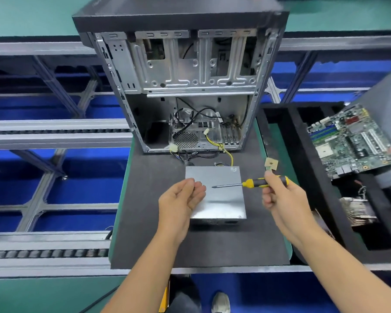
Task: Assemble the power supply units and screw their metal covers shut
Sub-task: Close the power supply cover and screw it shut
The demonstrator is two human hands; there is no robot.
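A silver power supply unit (221,199) lies flat on the dark mat, its metal cover facing up and its cables running back into the open case. My right hand (280,197) grips the yellow-and-black screwdriver (253,183) by its handle. The shaft lies level and points left, with its tip hovering over the cover. My left hand (181,199) hovers palm up over the unit's left edge, its fingertips pinched together near the tip. What they pinch is too small to make out.
An open computer case (185,86) stands upright behind the unit. A small tan square part (271,164) lies on the mat to the right. A black foam tray (303,168) on the right holds a motherboard (357,141) and a heatsink (357,208). Conveyor rails (54,132) run on the left.
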